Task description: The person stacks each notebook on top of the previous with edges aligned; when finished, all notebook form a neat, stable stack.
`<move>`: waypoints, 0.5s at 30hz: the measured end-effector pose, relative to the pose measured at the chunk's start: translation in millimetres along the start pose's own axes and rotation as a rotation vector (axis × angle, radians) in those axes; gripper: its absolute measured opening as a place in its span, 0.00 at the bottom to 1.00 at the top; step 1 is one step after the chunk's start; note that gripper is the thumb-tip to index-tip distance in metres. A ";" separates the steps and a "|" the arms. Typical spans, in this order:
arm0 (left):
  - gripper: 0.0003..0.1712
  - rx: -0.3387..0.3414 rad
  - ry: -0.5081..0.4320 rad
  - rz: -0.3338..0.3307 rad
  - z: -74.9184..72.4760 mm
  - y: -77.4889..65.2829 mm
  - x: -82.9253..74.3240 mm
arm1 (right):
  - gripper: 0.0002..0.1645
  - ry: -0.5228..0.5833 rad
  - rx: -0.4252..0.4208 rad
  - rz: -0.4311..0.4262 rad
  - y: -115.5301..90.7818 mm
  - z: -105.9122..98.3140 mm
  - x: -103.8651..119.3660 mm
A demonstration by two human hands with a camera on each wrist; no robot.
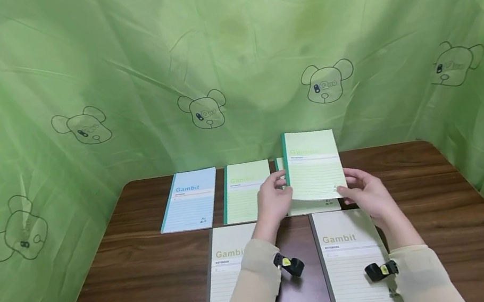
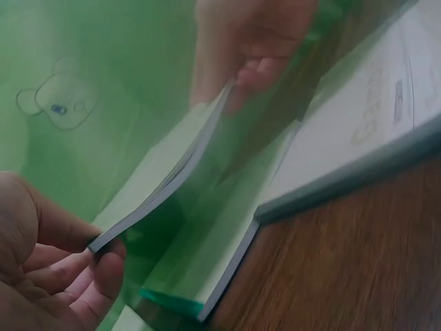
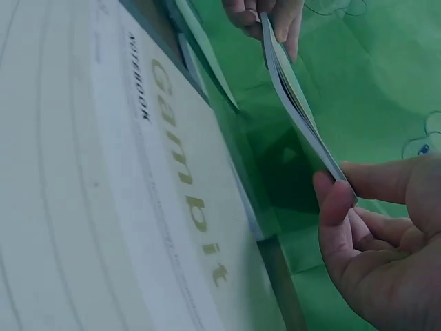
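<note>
A pale green notebook (image 1: 315,168) with a darker green spine is held up above the table by both hands. My left hand (image 1: 274,200) pinches its spine edge near the lower left corner, thumb above and fingers beneath, as the left wrist view shows. On the opposite edge, my right hand (image 1: 368,194) pinches the lower right corner between thumb and fingers (image 3: 335,203). Under the raised notebook lies another green notebook (image 1: 312,207), mostly covered from the head view. In both wrist views the held notebook bows slightly, its page edges (image 2: 176,176) showing.
To the left in the back row lie a second green notebook (image 1: 247,193) and a blue notebook (image 1: 190,200). Two grey-spined white notebooks, one left (image 1: 227,277) and one right (image 1: 354,261), lie nearer, partly under my forearms. Green cloth (image 1: 253,51) hangs behind the wooden table (image 1: 147,275).
</note>
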State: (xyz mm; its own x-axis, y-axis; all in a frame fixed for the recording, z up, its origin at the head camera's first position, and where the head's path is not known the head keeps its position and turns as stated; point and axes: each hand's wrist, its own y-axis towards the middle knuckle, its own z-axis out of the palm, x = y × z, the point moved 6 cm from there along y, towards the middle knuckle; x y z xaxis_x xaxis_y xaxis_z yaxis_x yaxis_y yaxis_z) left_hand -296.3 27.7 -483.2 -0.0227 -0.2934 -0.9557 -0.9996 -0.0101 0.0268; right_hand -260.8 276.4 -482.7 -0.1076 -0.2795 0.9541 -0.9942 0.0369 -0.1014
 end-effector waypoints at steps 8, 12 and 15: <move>0.24 0.020 -0.005 -0.044 -15.7 1.7 20.9 | 0.41 -0.032 0.053 -0.002 1.4 16.0 2.3; 0.23 0.045 -0.035 -0.068 -17.1 0.8 28.2 | 0.42 -0.032 0.074 0.012 4.1 18.2 -3.7; 0.22 0.057 -0.046 -0.087 -18.9 0.2 32.8 | 0.42 -0.046 0.095 0.026 7.0 21.2 -10.8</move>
State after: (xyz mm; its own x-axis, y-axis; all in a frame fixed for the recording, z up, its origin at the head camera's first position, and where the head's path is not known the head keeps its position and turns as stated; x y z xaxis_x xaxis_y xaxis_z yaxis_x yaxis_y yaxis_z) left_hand -297.0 0.0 -509.0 0.0646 -0.2495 -0.9662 -0.9972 0.0212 -0.0721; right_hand -266.8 259.4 -499.7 -0.1314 -0.3238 0.9370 -0.9870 -0.0459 -0.1543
